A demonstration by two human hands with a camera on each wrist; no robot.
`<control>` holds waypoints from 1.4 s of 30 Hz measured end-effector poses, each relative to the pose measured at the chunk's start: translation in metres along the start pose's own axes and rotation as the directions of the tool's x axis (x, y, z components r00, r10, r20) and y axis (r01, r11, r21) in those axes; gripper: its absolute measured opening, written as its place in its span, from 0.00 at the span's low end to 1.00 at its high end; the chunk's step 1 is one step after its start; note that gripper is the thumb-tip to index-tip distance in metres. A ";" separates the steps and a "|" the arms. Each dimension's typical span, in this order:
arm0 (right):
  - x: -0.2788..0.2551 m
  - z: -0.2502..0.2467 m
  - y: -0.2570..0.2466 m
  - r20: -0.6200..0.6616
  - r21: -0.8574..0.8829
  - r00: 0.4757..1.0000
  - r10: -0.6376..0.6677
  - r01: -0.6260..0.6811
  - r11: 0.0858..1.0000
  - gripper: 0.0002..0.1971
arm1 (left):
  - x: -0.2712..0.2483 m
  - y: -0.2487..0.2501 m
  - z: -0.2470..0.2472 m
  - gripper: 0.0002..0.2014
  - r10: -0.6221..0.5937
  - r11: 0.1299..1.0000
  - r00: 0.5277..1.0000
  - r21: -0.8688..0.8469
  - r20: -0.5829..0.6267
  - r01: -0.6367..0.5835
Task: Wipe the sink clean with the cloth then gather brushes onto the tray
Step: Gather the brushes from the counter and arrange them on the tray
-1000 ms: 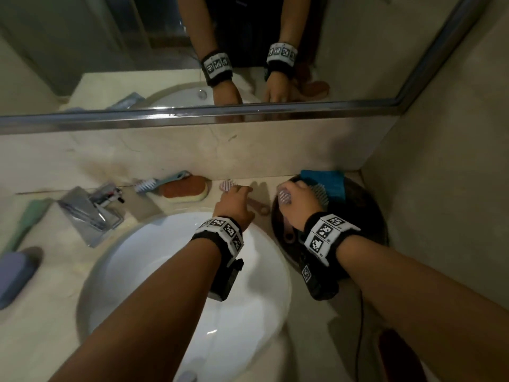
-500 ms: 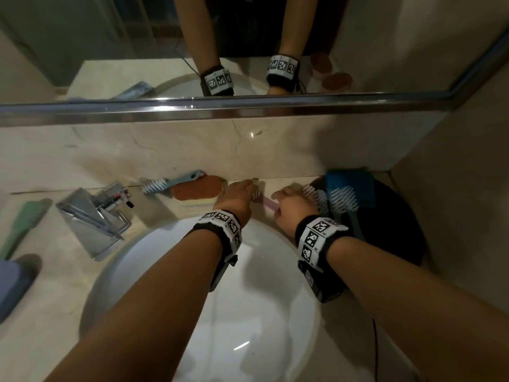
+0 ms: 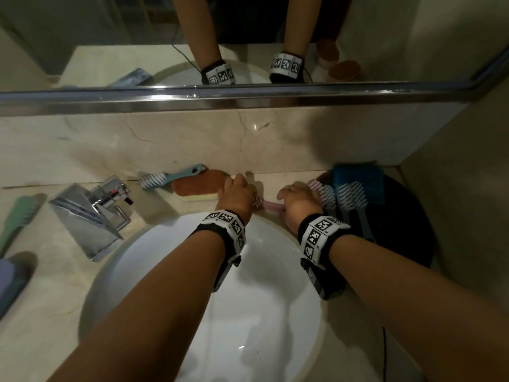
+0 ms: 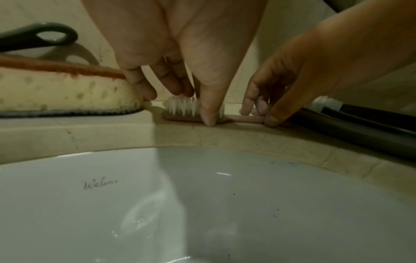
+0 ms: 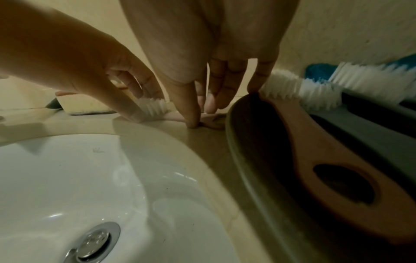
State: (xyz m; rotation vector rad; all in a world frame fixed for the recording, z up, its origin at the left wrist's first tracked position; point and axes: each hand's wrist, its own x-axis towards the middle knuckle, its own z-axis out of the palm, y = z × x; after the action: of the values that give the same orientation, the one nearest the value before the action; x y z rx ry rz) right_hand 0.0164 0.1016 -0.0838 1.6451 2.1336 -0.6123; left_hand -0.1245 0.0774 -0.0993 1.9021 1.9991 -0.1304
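Observation:
A pink brush (image 3: 271, 207) with white bristles lies on the counter behind the white sink (image 3: 248, 299). My left hand (image 3: 248, 195) pinches its bristle head (image 4: 186, 108) between thumb and fingers. My right hand (image 3: 286, 204) pinches its handle (image 4: 247, 119) just beside the dark round tray (image 3: 413, 238). On the tray lie another pink brush (image 5: 326, 160), grey-handled brushes (image 3: 355, 199) and the blue cloth (image 3: 358, 177).
A brown-topped sponge (image 3: 198, 186) and a teal brush (image 3: 170, 176) lie against the back wall left of my hands. The chrome faucet (image 3: 91, 213) stands further left, with a green brush (image 3: 16, 216) and a bluish object (image 3: 11, 282) beyond. A wall closes the right side.
My right hand left the tray and came left onto the pink brush's handle. My left hand settled around the bristle head. The brush still lies on the counter.

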 end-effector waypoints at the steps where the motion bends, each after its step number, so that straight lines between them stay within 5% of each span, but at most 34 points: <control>1: 0.001 -0.001 -0.001 0.019 -0.010 1.000 0.007 -0.007 1.000 0.23 | -0.001 0.000 0.001 0.17 0.006 1.000 1.000 0.003 -0.006 -0.006; 12: -0.002 0.007 0.002 -0.116 -0.023 0.992 -0.050 0.047 0.999 0.16 | -0.013 -0.006 0.003 0.17 0.055 0.998 0.996 0.013 -0.075 -0.054; 16: -0.014 0.009 0.007 -0.254 0.092 0.963 -0.095 0.122 0.988 0.10 | -0.025 -0.010 -0.003 0.17 0.097 0.986 0.982 -0.120 -0.162 -0.117; 24: -0.047 -0.020 0.010 -0.318 0.288 0.932 -0.175 0.271 0.918 0.15 | -0.047 -0.003 -0.053 0.14 0.079 0.925 0.965 -0.343 -0.249 -0.164; 31: -0.081 -0.031 0.061 -0.340 0.476 0.940 0.016 0.157 0.866 0.07 | -0.045 0.058 -0.065 0.21 0.160 0.893 0.963 -0.385 -0.217 -0.235; 42: -0.115 -0.016 0.167 -0.251 0.410 0.934 0.256 -0.137 0.902 0.06 | -0.010 0.175 -0.032 0.19 0.375 0.887 0.922 -0.252 -0.097 -0.387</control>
State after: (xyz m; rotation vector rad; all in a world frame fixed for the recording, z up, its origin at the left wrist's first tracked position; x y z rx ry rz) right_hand 0.2054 0.0550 -0.0268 2.2700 2.0982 -0.8030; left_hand 0.0407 0.0919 -0.0336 2.0834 1.5329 0.2771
